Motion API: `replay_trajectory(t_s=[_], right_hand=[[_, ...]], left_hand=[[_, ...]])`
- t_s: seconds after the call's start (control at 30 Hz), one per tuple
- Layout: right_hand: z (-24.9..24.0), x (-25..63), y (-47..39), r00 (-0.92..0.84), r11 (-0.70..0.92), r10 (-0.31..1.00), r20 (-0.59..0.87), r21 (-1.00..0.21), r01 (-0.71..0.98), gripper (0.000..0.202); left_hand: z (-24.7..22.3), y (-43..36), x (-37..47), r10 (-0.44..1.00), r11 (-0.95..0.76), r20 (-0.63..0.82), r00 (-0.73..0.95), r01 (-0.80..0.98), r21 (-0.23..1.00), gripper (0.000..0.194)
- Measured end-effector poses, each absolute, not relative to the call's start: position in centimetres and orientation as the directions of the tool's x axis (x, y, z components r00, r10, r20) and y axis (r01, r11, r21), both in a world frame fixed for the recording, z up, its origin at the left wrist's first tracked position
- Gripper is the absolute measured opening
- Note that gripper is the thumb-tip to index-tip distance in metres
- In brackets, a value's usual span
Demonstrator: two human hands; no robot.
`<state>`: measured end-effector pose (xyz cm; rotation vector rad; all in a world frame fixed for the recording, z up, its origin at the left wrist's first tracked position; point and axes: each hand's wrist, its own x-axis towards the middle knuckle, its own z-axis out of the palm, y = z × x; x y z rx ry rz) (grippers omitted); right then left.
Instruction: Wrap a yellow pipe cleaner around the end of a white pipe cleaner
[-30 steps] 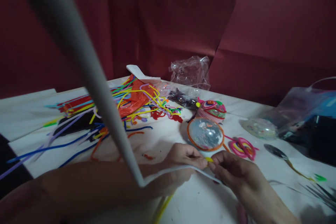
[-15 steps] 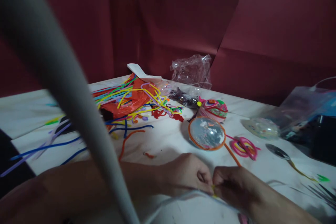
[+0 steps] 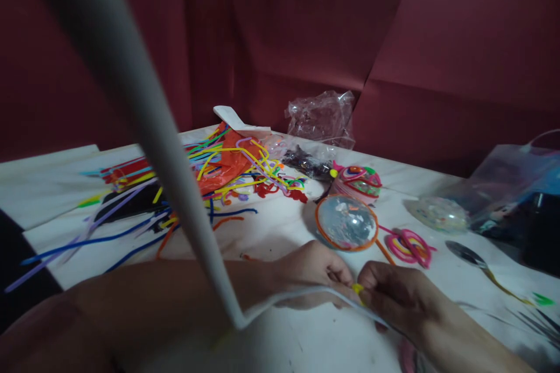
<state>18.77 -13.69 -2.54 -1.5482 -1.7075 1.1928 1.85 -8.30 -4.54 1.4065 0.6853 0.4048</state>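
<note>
Near the bottom centre, my left hand (image 3: 310, 271) and my right hand (image 3: 394, 294) almost touch, fingers closed. Both pinch a small yellow piece (image 3: 357, 288) between them, its lower part hidden by the fingers. Just beyond the hands lies a clear round dome (image 3: 347, 221) with an orange pipe cleaner round its rim and an orange stem running towards my right hand. Beside it rests a pink coil (image 3: 409, 246) with yellow and orange inside. A clear ball wrapped in pink, red and green strips (image 3: 356, 182) sits behind the dome.
Loose coloured pipe cleaners (image 3: 231, 157) cover the left middle. Crumpled clear plastic (image 3: 321, 116) stands at the back. On the right are another clear dome (image 3: 440, 214), a dark disc (image 3: 466, 253) and a plastic bag (image 3: 503, 172). A blurred grey pole (image 3: 175, 169) and a thin cable cross the view.
Both hands have risen slightly, still pinching the yellow piece, which shows more clearly. The grey pole has shifted right, and its bent lower end now shows.
</note>
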Motion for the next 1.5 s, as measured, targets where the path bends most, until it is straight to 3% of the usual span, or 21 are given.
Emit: replay_trajectory(t_s=[0.07,0.17,0.27,0.4,0.67,0.8,0.93,1.1,1.33,1.5], right_hand=[[-3.0,19.1,-14.2,-0.203,-0.016,0.967,-0.154,-0.831,0.557,0.030],[-3.7,19.3,-14.2,-0.201,0.039,0.974,-0.108,-0.789,0.613,0.026],[-3.4,19.0,-13.3,-0.188,0.003,0.974,-0.125,-0.826,0.564,0.028],[-3.3,18.5,-12.3,-0.147,-0.001,0.987,-0.071,-0.905,0.425,0.033],[-3.4,17.4,-12.8,0.017,0.006,1.000,0.012,-0.950,0.313,0.040],[-2.8,17.7,-12.8,-0.058,-0.016,0.997,-0.042,-0.921,0.388,0.033],[-3.6,18.8,-13.4,-0.197,0.026,0.976,-0.095,-0.843,0.537,0.025],[-4.6,19.8,-14.4,-0.219,0.148,0.976,0.006,-0.755,0.639,0.017],[-3.1,18.9,-12.4,-0.132,0.017,0.990,-0.040,-0.916,0.401,0.030],[-3.0,18.4,-12.7,-0.100,-0.006,0.994,-0.048,-0.924,0.382,0.034]], left_hand=[[-4.5,-8.3,1.5,0.566,0.047,-0.180,0.804,0.186,0.981,0.017],[-4.4,-9.0,1.3,0.597,-0.094,-0.140,0.790,0.243,0.966,0.011],[-4.4,-9.1,1.6,0.713,0.043,-0.122,0.691,0.131,0.991,0.010],[-4.4,-8.6,1.9,0.854,0.150,-0.101,0.510,-0.057,0.987,0.031],[-3.9,-9.4,1.9,0.865,0.125,-0.057,0.499,-0.104,0.987,0.020],[-4.4,-8.7,1.9,0.823,0.107,-0.084,0.562,-0.008,0.994,0.020],[-4.3,-8.2,1.5,0.677,0.042,-0.162,0.718,0.182,0.982,0.016],[-3.7,-9.1,1.1,0.612,-0.149,-0.172,0.772,0.326,0.934,0.009],[-4.0,-9.1,2.0,0.820,0.198,-0.147,0.553,-0.033,0.980,0.029],[-3.6,-9.5,2.2,0.838,0.225,-0.159,0.523,-0.066,0.972,0.040]])
